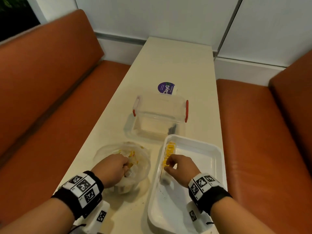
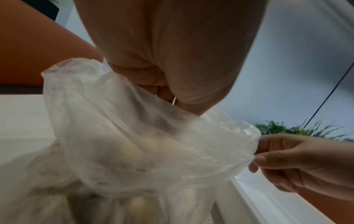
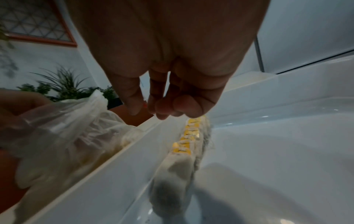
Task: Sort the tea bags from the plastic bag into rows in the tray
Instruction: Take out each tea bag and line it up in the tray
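Your left hand (image 1: 112,168) is buried in the plastic bag (image 1: 138,159), grasping tea bags; draw one out cleanly. Your right hand (image 1: 179,166) pinches a string above the row of tea bags (image 1: 170,149) along the tray (image 1: 217,159) wall; set it just behind that row.

On the table (image 1: 168,65), the bag (image 1: 141,159) lies left of the tray (image 1: 217,159). Tea bags (image 1: 169,149) line the tray's left wall. Behind both stands a box (image 1: 160,115), a tub (image 1: 166,87) behind it.
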The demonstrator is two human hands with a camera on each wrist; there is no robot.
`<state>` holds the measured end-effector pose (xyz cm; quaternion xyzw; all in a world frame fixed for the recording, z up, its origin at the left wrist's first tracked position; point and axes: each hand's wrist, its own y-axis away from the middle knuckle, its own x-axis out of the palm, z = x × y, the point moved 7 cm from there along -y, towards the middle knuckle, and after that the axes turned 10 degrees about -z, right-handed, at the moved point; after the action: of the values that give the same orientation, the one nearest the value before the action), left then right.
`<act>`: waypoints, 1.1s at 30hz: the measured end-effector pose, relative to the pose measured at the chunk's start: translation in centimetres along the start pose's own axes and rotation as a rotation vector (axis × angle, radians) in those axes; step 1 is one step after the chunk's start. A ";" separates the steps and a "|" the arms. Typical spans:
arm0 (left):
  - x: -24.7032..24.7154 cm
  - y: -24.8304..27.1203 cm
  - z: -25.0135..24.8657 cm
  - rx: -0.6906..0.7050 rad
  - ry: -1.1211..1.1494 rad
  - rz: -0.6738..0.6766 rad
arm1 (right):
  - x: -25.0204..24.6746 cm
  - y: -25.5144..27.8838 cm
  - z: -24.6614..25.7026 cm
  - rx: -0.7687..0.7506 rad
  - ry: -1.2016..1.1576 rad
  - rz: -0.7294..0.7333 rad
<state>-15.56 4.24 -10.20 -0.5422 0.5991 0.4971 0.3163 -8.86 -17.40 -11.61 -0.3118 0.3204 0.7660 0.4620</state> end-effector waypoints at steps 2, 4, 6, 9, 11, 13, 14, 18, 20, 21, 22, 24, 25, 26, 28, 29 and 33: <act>0.4 -0.4 -0.1 -0.013 -0.049 0.033 | 0.0 -0.1 1.4 -0.028 -0.009 0.035; 0.6 -0.9 -0.4 -0.008 -0.104 0.045 | 0.4 -0.5 3.1 -0.034 -0.026 0.071; 0.7 -1.4 -0.6 -0.016 -0.106 0.034 | 1.0 -0.9 4.4 -0.003 -0.066 0.098; 1.0 -2.0 -1.0 0.003 -0.069 0.010 | 1.9 -1.5 6.2 0.010 -0.085 0.130; 1.3 -2.4 -1.0 0.027 -0.076 0.014 | 2.3 -2.2 6.8 -0.003 -0.042 0.109; 1.7 -2.7 -0.6 0.044 -0.124 0.024 | 2.1 -2.8 6.6 0.046 -0.077 0.039; 1.7 -2.9 -0.4 0.047 -0.138 0.022 | 1.9 -2.9 6.4 0.074 -0.114 0.001; 1.9 -3.5 0.5 0.031 -0.134 0.007 | 0.8 -2.5 6.4 0.102 -0.192 -0.118; 1.9 -3.8 0.3 0.051 -0.090 -0.018 | 0.7 -2.1 7.0 0.081 -0.200 -0.138; 1.9 -3.9 -0.2 0.070 -0.046 -0.029 | 0.9 -1.9 7.3 0.066 -0.195 -0.137; 1.8 -4.0 -0.6 0.092 0.001 -0.045 | 1.1 -1.8 7.6 0.047 -0.184 -0.132; 1.8 -4.2 -1.3 0.112 0.049 -0.060 | 1.3 -1.7 8.1 0.015 -0.159 -0.131; 2.0 -4.3 -1.5 0.105 0.046 -0.046 | 1.4 -1.6 8.2 0.006 -0.150 -0.135; 2.3 -4.5 -1.4 0.088 0.038 -0.030 | 1.4 -1.6 8.4 -0.004 -0.139 -0.140; 2.7 -5.0 -1.0 0.052 0.018 -0.015 | 1.5 -1.5 8.7 -0.023 -0.115 -0.142; 3.0 -5.3 -1.0 0.055 0.000 -0.012 | 1.5 -1.5 8.8 -0.028 -0.107 -0.141; 3.7 -6.6 -1.0 0.020 -0.074 0.029 | 1.3 -1.6 8.8 -0.015 -0.095 -0.144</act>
<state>-9.84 2.65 -14.97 -0.5115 0.5997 0.5153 0.3365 -9.56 -9.31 -7.69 -0.3010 0.2691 0.7472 0.5279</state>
